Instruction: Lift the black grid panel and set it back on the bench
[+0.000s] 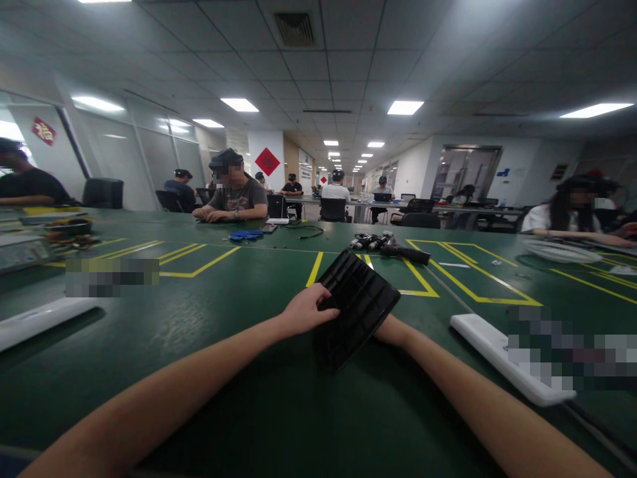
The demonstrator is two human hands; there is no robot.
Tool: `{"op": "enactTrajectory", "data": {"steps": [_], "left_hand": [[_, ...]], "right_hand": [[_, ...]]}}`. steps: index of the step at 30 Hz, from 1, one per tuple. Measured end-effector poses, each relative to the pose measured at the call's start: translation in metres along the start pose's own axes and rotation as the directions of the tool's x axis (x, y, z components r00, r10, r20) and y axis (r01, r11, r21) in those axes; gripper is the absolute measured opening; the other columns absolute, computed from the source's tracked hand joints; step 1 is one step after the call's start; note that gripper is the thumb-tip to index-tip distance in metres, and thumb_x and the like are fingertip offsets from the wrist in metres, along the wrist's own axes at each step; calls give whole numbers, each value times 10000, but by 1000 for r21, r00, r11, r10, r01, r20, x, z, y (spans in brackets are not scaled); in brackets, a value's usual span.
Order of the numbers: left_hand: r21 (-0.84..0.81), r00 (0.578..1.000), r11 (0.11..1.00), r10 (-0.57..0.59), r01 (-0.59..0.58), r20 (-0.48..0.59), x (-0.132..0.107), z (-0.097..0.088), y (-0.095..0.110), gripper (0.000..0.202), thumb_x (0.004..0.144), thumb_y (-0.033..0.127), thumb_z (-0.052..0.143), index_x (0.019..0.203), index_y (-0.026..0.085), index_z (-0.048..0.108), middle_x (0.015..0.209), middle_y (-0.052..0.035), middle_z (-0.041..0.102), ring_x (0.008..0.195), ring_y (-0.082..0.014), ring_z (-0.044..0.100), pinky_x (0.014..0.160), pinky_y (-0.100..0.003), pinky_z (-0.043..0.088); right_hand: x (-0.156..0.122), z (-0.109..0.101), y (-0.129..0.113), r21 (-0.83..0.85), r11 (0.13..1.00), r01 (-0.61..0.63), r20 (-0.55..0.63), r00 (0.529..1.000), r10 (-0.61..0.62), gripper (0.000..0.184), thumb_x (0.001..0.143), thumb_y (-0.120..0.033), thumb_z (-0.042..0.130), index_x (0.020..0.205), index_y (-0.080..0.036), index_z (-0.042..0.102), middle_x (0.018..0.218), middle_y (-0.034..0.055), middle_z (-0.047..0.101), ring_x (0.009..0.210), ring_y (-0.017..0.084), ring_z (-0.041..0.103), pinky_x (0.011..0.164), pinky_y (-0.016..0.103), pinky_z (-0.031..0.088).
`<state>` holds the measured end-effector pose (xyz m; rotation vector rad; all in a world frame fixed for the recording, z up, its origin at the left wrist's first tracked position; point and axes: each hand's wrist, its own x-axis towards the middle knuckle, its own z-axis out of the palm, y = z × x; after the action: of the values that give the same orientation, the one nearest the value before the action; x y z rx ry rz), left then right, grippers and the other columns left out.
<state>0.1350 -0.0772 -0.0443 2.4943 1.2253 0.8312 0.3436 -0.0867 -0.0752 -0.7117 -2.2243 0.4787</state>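
Observation:
A black plastic tray with a grid of ribs or shallow compartments is tilted above the green table, at the middle of the head view. My left hand is at its left edge, with thumb and fingers curled against the ribbed face. My right hand supports the tray from behind at the lower right edge. The tray hides most of my right fingers. Beyond the tray, a bunch of dark cables with metal ends lies beside a black handle-like tool.
White power strips lie at right and left. Yellow tape marks rectangles on the green table. A blue item and a thin black cable lie farther back. A co-worker sits across the table; others sit around.

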Motion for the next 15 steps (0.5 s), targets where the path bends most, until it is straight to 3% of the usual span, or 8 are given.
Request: {"op": "enactTrajectory", "data": {"steps": [3,5,7,10,13,15], "left_hand": [[112,984,984,-124,139,-130,9,-14,-16,319,702,447,530,822,154,571,836,-49,555,740,-171,512,630,-262,381],[200,929,922,-282,332,-240,12,-34,-38,365,701,478,502,829,149,591,872,-73,587,768,-192,544,628,-266,391],[271,837,805,-438,528,-329,12,-59,-66,411,702,506,467,825,145,620,898,-99,618,798,-223,573,622,-273,400],[328,682,600,-606,730,-409,2,-92,-108,516,699,541,424,844,105,657,916,-168,643,865,-300,590,644,-317,429],[316,533,430,-710,846,-461,-10,-108,-139,623,682,562,425,933,41,657,993,-238,624,932,-360,574,677,-372,451],[318,484,371,-750,872,-451,-15,-111,-153,645,674,556,444,977,24,647,1061,-256,595,972,-376,556,702,-392,456]], "right_hand": [[0,-18,17,-169,972,-163,-84,985,150,370,789,-301,540,1146,-205,542,1174,71,570,1099,253,489,945,449,375],[-7,-38,27,-399,821,-409,-226,911,344,372,778,-246,548,1142,-173,536,1109,92,595,1060,262,491,926,432,369],[-17,-59,34,-589,580,-563,-357,825,438,370,787,-239,537,1142,-137,530,1113,132,582,1076,283,461,919,416,351],[-35,-81,41,-720,278,-636,-442,729,523,330,808,-257,508,1105,-116,537,1092,171,575,1064,307,457,880,423,346],[-46,-85,49,-710,147,-689,-462,613,640,310,830,-299,467,1078,-127,539,1095,173,565,1044,321,469,816,422,372],[-48,-83,54,-676,128,-725,-465,556,689,322,845,-331,426,1074,-133,536,1106,165,556,1036,331,472,782,415,391]]}}
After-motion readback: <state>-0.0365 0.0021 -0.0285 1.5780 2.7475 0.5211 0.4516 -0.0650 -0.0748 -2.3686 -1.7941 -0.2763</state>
